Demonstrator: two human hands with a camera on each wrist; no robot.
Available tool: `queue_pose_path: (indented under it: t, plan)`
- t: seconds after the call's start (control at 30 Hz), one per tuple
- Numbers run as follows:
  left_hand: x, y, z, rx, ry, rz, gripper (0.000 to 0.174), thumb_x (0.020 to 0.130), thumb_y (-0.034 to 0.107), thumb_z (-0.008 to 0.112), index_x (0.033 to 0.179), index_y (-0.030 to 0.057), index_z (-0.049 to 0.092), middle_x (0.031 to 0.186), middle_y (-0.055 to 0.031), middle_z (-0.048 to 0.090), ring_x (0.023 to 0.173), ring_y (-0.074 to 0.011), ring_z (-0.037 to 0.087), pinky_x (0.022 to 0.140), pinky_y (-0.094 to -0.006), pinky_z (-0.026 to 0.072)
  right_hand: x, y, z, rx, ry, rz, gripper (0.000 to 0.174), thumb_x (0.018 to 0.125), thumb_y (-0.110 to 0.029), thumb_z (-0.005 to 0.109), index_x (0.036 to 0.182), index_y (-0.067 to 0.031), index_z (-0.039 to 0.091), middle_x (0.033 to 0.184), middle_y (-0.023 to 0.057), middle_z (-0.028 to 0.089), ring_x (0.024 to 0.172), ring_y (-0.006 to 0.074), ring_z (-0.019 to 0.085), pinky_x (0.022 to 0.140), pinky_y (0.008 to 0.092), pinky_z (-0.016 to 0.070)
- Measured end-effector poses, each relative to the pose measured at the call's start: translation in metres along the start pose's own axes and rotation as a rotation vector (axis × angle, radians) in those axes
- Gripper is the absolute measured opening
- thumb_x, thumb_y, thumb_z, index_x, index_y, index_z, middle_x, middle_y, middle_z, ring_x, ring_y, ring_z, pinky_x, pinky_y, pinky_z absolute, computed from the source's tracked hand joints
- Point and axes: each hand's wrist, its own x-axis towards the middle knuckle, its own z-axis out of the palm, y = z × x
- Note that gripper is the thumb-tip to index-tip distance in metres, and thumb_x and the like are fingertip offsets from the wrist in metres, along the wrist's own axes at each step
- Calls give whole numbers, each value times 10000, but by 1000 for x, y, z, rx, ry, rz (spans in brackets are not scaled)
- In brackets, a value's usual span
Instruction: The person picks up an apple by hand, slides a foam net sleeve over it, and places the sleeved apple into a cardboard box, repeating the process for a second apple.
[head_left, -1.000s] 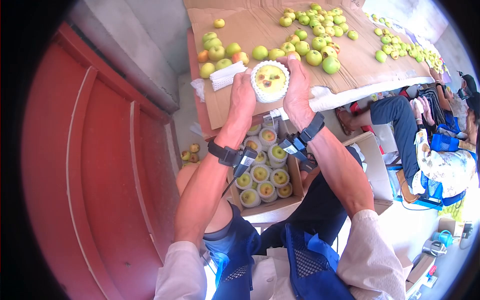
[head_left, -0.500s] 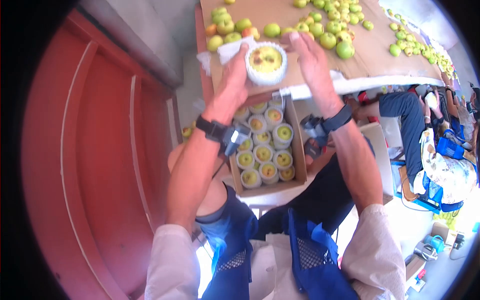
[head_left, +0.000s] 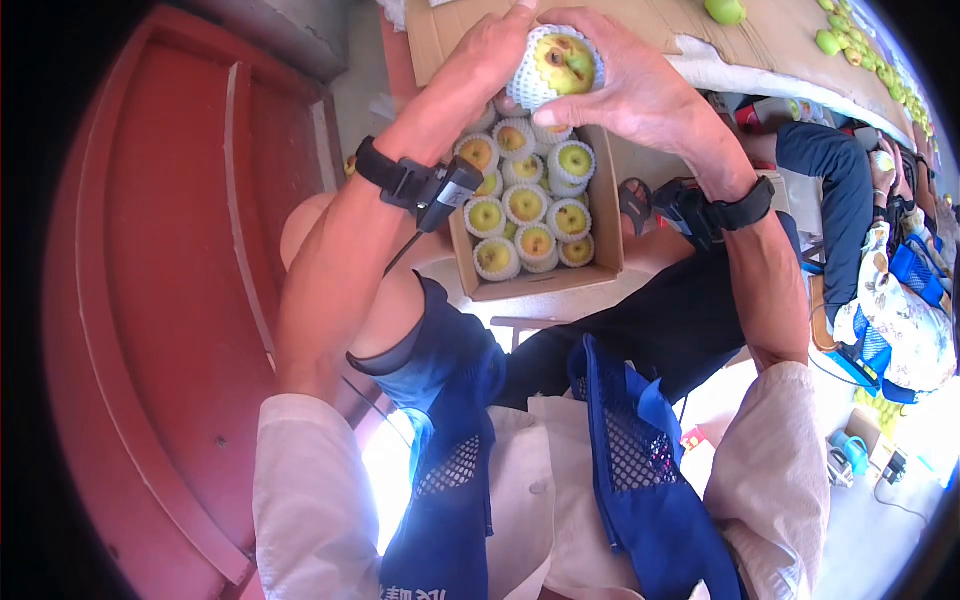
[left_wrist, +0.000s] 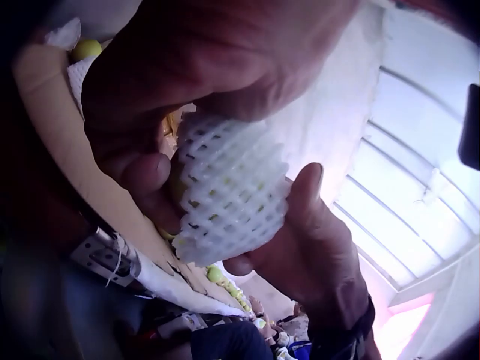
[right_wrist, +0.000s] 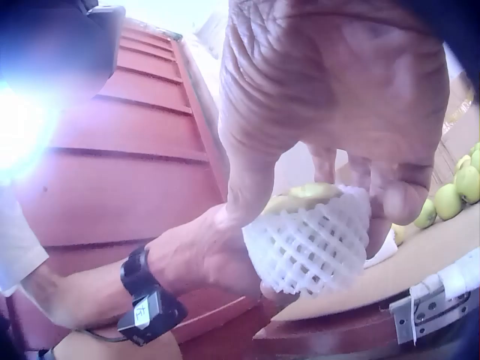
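Note:
A yellow-green apple (head_left: 570,64) with brown blemishes sits in a white foam net sleeve (left_wrist: 232,191) between the two hands. My left hand (head_left: 488,58) holds it from the left, its fingers bent around the netting in the left wrist view. My right hand (head_left: 645,85) grips the other side, thumb across the near side and fingers over the far side. In the right wrist view, the apple's top shows above the netting's edge. Below the hands stands an open cardboard box (head_left: 608,225) with several net-wrapped apples (head_left: 525,204) packed inside.
Beyond the hands is a cardboard-covered table (head_left: 650,20) with loose apples, including a green one (head_left: 726,10). A red door (head_left: 170,270) rises on the left. Another person (head_left: 880,310) sits at the right. A metal latch (right_wrist: 431,309) is fixed at the table edge.
The right hand, lifted away from the apple half a second ago, now grips it. The apple shows tilted. The head view has dipped, so the table appears higher and fewer loose apples show.

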Motion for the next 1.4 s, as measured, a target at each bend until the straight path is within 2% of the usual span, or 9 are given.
queue_pose_path:
  t: [0.17,0.27,0.3,0.37,0.43,0.57,0.7,1.0,1.4]
  plan:
    - [-15,-2,2,157,2,-54,611,1097,439,331,1233,-80,622,1150,-177,689,1048,-241,650,935,-362,506,-10,6,12,-45,-58,31,766,739,-315,826,1385,-50,511,1216,206,622,1150,348,618,998,411,487]
    - [-3,-12,-13,312,85,40,627,1092,448,330,1225,-91,621,1101,-201,703,919,-226,679,787,-359,543,-14,9,21,24,-111,133,734,750,-231,814,1386,-50,496,1247,175,605,1183,299,597,1033,384,467]
    - [-14,17,-17,427,30,-103,630,1090,455,334,1258,-95,591,1076,-212,709,846,-226,693,686,-350,536,-16,10,24,51,-145,195,736,760,-170,818,1400,-50,474,1278,143,589,1212,249,580,1063,356,449]
    - [-24,29,-21,541,-17,-242,636,1087,461,338,1292,-99,561,1052,-222,714,774,-226,706,584,-341,530,-27,22,38,32,-143,157,743,745,-234,814,1390,-66,487,1268,171,597,1183,298,599,1032,382,468]
    - [-20,24,-27,448,238,-78,631,1085,452,349,1351,-104,485,1017,-238,719,677,-239,714,451,-315,471,-34,38,58,15,-147,122,753,730,-298,811,1381,-82,499,1259,198,605,1154,346,617,1001,408,487]
    - [-9,25,-49,417,299,-60,559,1088,398,375,1343,-95,439,1026,-248,712,730,-275,723,477,-314,487,-47,47,93,-129,-318,252,716,755,-266,802,1368,-82,481,1308,180,566,1185,351,597,1024,402,485]
    - [-16,25,-62,345,286,30,517,1089,391,383,1295,-78,453,1018,-240,704,743,-277,717,497,-314,485,-56,52,135,-202,-472,388,730,748,-330,795,1375,-126,481,1283,188,566,1103,396,632,931,452,532]
    - [-31,31,-72,326,354,112,536,1078,431,405,1264,-65,489,986,-216,698,754,-256,710,530,-325,486,-64,61,240,-207,-466,312,704,723,-298,786,1334,-104,495,1234,217,566,1044,431,643,878,485,541]
    - [-37,39,-76,354,381,143,564,1083,421,383,1248,-102,513,965,-221,700,758,-269,713,586,-348,519,-53,54,265,-274,-272,352,658,735,-221,808,1311,-128,503,1208,197,560,1074,411,623,845,506,545]
